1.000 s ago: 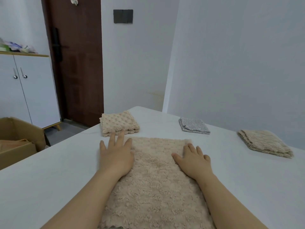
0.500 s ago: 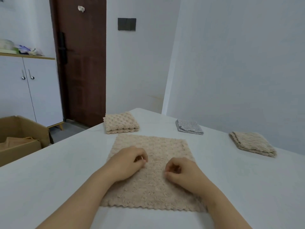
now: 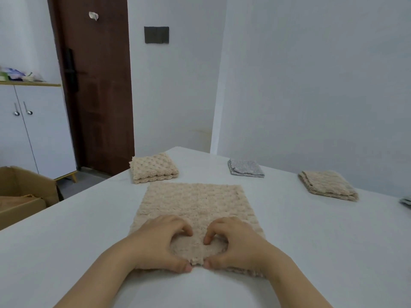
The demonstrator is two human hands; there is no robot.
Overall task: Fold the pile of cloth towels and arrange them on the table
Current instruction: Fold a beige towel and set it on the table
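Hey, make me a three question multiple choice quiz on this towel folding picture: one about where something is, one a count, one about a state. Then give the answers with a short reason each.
1. Where does the grey folded towel lie on the table?
A. Between the two beige folded towels
B. Inside the cardboard box
C. Under the hands

2. How many folded towels are wholly in view?
A. One
B. Three
C. Six

3. What state is the spread towel in?
A. Rolled into a tube
B. Flat, its near edge pinched by the left hand and right hand
C. Hanging off the table

Answers:
1 A: it sits with one beige one on each side.
2 B: two beige and one grey.
3 B: it lies open, with curled fingers and thumbs at its near edge.
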